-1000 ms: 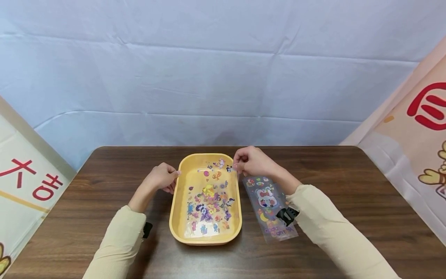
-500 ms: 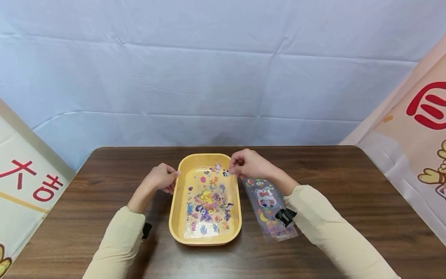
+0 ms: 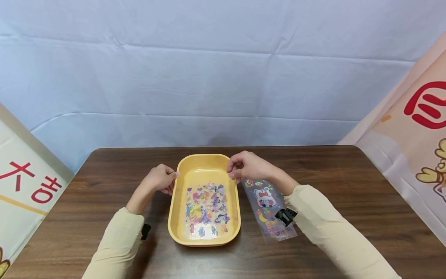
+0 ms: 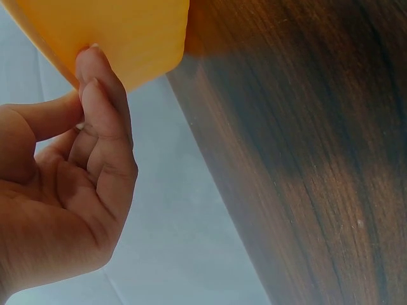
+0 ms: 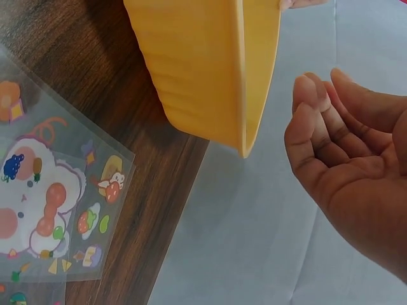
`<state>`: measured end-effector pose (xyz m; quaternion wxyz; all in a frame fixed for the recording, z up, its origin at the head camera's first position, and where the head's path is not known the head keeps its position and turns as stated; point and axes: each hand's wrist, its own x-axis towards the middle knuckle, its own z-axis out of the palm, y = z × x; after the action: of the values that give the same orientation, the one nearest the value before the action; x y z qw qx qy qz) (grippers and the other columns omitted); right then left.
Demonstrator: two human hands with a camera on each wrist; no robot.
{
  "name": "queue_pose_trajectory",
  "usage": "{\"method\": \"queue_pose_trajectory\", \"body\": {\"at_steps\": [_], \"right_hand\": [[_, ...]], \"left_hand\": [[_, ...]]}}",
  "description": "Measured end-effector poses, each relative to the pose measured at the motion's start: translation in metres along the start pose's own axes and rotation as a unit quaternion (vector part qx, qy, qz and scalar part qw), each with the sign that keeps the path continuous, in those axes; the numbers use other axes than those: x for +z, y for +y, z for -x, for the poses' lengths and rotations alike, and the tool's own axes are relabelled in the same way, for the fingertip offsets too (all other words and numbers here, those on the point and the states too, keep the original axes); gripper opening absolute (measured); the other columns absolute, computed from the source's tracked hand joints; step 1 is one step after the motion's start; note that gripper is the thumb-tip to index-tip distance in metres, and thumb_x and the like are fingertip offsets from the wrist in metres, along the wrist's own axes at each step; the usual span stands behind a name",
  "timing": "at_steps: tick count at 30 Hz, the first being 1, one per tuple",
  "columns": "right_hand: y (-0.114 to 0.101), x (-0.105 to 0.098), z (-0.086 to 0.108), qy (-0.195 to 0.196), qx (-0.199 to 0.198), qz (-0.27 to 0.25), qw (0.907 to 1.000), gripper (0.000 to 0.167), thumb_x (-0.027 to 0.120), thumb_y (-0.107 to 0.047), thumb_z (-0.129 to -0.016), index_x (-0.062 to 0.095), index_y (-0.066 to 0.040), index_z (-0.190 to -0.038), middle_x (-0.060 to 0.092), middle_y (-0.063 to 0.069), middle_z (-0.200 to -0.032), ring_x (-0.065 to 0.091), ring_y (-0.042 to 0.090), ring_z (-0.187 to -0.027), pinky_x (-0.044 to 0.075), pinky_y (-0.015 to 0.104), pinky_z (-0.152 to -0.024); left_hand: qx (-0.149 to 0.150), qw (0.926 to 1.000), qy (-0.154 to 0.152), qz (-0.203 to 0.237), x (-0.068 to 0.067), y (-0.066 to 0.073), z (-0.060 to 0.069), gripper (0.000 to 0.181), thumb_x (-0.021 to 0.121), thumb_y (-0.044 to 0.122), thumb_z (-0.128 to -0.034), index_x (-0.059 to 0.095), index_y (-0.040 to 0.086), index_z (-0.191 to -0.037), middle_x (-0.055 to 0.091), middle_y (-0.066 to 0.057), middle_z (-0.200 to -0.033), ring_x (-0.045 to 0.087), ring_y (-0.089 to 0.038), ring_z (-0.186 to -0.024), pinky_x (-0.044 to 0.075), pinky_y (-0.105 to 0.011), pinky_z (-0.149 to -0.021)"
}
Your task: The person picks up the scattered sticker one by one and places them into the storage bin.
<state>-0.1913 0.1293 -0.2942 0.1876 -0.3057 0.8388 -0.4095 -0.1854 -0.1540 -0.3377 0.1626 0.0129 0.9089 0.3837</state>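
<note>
My left hand [image 3: 161,179] pinches the left rim of a yellow plastic tray [image 3: 198,172] between thumb and fingers; the left wrist view shows those fingers [image 4: 105,105] against the tray's outer wall. Flat on the tray's floor lies a clear sticker sheet [image 3: 208,211] with many small colourful figures. My right hand [image 3: 248,166] hovers by the tray's upper right rim, fingers loosely bent. Nothing shows between its thumb and fingertips in the right wrist view, where the hand [image 5: 356,149] is apart from the tray wall.
Right of the tray, partly under my right forearm, a second clear sticker sheet [image 3: 266,203] with a bunny face lies on the brown wooden table [image 3: 324,186]. Pale cloth [image 3: 209,77] hangs behind the table's far edge. Printed banners [image 3: 421,116] stand at both sides.
The sticker sheet, pinched at its upper right corner by my right hand before, has dropped flat onto the tray floor. My right hand has shifted slightly left and let go. The left hand stays put.
</note>
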Motion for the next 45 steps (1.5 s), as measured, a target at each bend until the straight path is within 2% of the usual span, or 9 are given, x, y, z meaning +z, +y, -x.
{"method": "queue_pose_trajectory", "body": {"at_steps": [6, 11, 13, 19, 29, 36, 41, 45], "right_hand": [[-0.001, -0.003, 0.001, 0.003, 0.026, 0.007, 0.9996, 0.004, 0.059, 0.001, -0.087, 0.061, 0.003, -0.09, 0.061, 0.011, -0.075, 0.061, 0.027, -0.066, 0.05, 0.029, -0.055], [0.001, -0.007, 0.004, 0.012, 0.038, -0.001, 0.9992, 0.004, 0.06, -0.001, -0.086, 0.061, 0.001, -0.09, 0.062, 0.011, -0.076, 0.06, 0.022, -0.063, 0.049, 0.03, -0.052], [0.001, -0.009, 0.006, 0.019, 0.042, -0.003, 0.9989, 0.005, 0.061, -0.002, -0.086, 0.062, 0.001, -0.09, 0.062, 0.011, -0.077, 0.06, 0.019, -0.062, 0.05, 0.031, -0.053], [0.005, -0.016, 0.012, 0.038, 0.064, -0.01, 0.9972, 0.004, 0.062, -0.004, -0.086, 0.063, -0.001, -0.088, 0.062, 0.012, -0.079, 0.059, 0.02, -0.064, 0.053, 0.032, -0.059], [0.024, -0.035, 0.022, 0.048, 0.089, 0.011, 0.9948, 0.007, 0.063, -0.007, -0.086, 0.063, -0.001, -0.089, 0.061, 0.007, -0.078, 0.059, 0.025, -0.069, 0.049, 0.031, -0.06], [0.039, -0.048, 0.034, 0.055, 0.11, 0.039, 0.9916, 0.008, 0.061, -0.008, -0.087, 0.063, -0.001, -0.09, 0.062, 0.007, -0.079, 0.059, 0.02, -0.067, 0.049, 0.032, -0.061], [0.046, -0.054, 0.043, 0.056, 0.12, 0.042, 0.9903, 0.01, 0.061, -0.008, -0.087, 0.062, 0.001, -0.092, 0.062, 0.01, -0.083, 0.058, 0.018, -0.068, 0.048, 0.032, -0.061], [0.052, -0.057, 0.05, 0.056, 0.12, 0.038, 0.9905, 0.013, 0.063, -0.007, -0.086, 0.062, 0.004, -0.092, 0.062, 0.011, -0.079, 0.055, 0.017, -0.066, 0.046, 0.031, -0.06]], "left_hand": [[-0.008, 0.9999, -0.003, 0.007, 0.0, 0.0, 0.0, 0.033, 0.046, 0.018, -0.0965, 0.064, -0.003, -0.077, 0.06, -0.007, -0.058, 0.061, -0.016, -0.051, 0.054, -0.032, -0.055], [-0.009, 0.9999, -0.002, 0.007, 0.0, 0.0, -0.001, 0.033, 0.046, 0.018, -0.0966, 0.064, -0.003, -0.078, 0.06, -0.007, -0.059, 0.061, -0.016, -0.051, 0.054, -0.032, -0.055], [-0.008, 0.9999, -0.002, 0.006, 0.001, 0.0, -0.001, 0.034, 0.046, 0.018, -0.0966, 0.064, -0.003, -0.077, 0.06, -0.007, -0.058, 0.061, -0.016, -0.051, 0.053, -0.031, -0.055], [-0.003, 1.0, -0.003, 0.006, 0.001, -0.001, -0.001, 0.034, 0.047, 0.017, -0.0964, 0.062, -0.002, -0.073, 0.059, -0.007, -0.058, 0.061, -0.016, -0.05, 0.054, -0.034, -0.056], [-0.002, 1.0, -0.003, 0.004, 0.001, -0.001, -0.001, 0.034, 0.047, 0.017, -0.0964, 0.062, -0.002, -0.072, 0.06, -0.009, -0.059, 0.061, -0.016, -0.051, 0.054, -0.033, -0.056], [0.002, 1.0, 0.002, -0.002, 0.001, -0.001, -0.001, 0.035, 0.047, 0.017, -0.0961, 0.062, -0.002, -0.07, 0.06, -0.01, -0.059, 0.061, -0.016, -0.049, 0.054, -0.034, -0.055], [0.0, 1.0, 0.003, -0.001, 0.001, -0.002, -0.002, 0.035, 0.047, 0.017, -0.0963, 0.062, -0.001, -0.071, 0.06, -0.009, -0.059, 0.06, -0.016, -0.049, 0.054, -0.034, -0.055], [-0.001, 1.0, 0.002, 0.001, 0.001, -0.002, -0.002, 0.036, 0.047, 0.018, -0.0964, 0.061, -0.001, -0.07, 0.06, -0.009, -0.059, 0.061, -0.016, -0.05, 0.054, -0.034, -0.056]]}}
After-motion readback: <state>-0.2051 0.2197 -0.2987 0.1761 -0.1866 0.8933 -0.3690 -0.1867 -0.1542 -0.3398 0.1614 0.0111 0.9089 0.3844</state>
